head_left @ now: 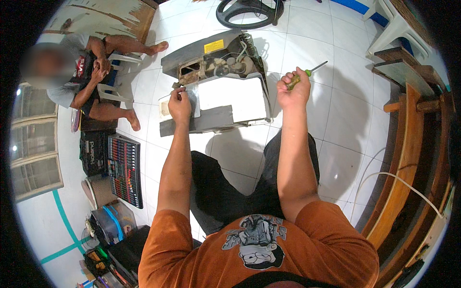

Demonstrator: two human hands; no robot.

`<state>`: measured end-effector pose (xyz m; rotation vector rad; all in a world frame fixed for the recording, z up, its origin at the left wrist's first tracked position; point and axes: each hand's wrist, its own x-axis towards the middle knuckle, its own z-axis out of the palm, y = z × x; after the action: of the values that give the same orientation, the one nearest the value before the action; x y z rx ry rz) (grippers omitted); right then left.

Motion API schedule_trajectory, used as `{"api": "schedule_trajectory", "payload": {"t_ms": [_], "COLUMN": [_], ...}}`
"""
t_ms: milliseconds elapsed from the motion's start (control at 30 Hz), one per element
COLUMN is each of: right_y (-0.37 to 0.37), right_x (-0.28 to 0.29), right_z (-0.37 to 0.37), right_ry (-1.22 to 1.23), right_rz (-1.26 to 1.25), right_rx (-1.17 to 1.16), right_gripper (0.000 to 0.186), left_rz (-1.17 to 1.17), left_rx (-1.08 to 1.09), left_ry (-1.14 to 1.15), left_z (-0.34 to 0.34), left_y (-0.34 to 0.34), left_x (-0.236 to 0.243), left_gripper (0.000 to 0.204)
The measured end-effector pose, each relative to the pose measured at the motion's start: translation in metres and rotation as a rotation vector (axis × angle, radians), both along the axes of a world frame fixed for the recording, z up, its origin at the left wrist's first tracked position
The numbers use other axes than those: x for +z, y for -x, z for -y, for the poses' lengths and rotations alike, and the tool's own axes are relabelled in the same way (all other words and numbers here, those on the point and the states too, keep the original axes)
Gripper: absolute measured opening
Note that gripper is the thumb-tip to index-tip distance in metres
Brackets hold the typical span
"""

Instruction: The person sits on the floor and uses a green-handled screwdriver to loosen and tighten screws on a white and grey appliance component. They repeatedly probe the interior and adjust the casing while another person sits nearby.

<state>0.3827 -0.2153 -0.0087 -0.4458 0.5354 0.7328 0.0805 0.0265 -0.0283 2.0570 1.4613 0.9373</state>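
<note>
On the tiled floor in front of me lies an opened boxy appliance [235, 98] with a white panel and dark grey casing. Its far part bares rounded, dirty machine parts and bent tubing [242, 50], and a yellow label [213, 46] sits on the casing. My left hand [179, 106] is over the near left part of it, fingers drawn together in a pinch at a small dark piece; what they grip is too small to name. Off the right side, my right hand [295, 93] is wrapped around a screwdriver [293, 82] with a green handle, its shaft pointing away to the right.
Another person [81, 72] sits at the far left, hands together. An audio mixer [126, 170], a black case [93, 152] and a clear bin [115, 223] line the left. A black base [249, 14] lies ahead. Right are a white plastic chair [401, 31], wooden beams [398, 168] and a cable [408, 181].
</note>
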Motion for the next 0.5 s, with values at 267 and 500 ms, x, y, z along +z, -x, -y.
{"api": "schedule_trajectory", "payload": {"t_ms": [267,500], "right_y": [0.002,0.003], "right_x": [0.007,-0.001], "right_z": [-0.001,0.003], "right_ry": [0.008,-0.012], "right_rz": [-0.029,0.006], "right_rx": [-0.02,-0.012], "right_gripper": [0.021,0.021], "left_rz": [-0.084,-0.081], "left_rx": [0.046,0.035], "left_ry": [0.055,0.009], "left_z": [0.002,0.01], "left_y": [0.0,0.0], "left_x": [0.004,0.01], "left_gripper": [0.026,0.027]}}
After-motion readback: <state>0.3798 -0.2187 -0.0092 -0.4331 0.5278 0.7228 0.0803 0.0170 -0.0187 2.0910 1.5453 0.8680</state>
